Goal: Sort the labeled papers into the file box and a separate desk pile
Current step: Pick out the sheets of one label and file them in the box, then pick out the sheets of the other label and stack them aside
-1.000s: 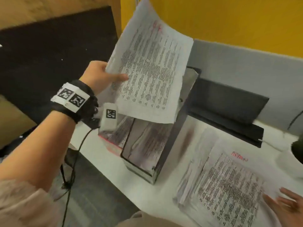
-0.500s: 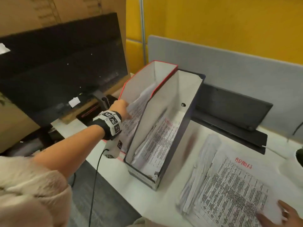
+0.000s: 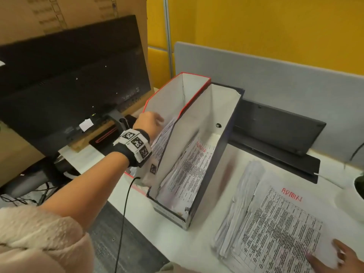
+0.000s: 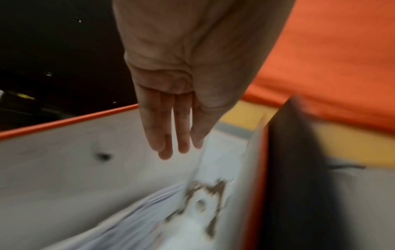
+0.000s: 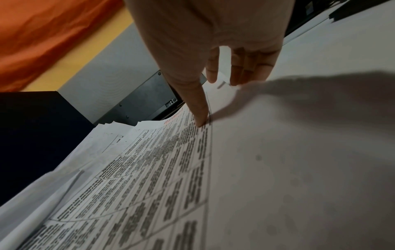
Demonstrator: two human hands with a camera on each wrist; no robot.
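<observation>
The left hand [image 3: 148, 121] hovers over the mouth of the red-edged file box [image 3: 177, 95], its fingers [image 4: 166, 135] straight, together and empty; filed sheets [image 4: 136, 218] lie just below the fingertips. The right hand [image 3: 346, 257] rests on the desk pile [image 3: 275, 223] on the counter [image 3: 177, 239], fingers [image 5: 199, 108] loosely spread, the thumb pressing the top sheet (labelled ADMIN in red). The pile's long axis runs away from those fingers, so the right hand is likely nearer the next sheet.
</observation>
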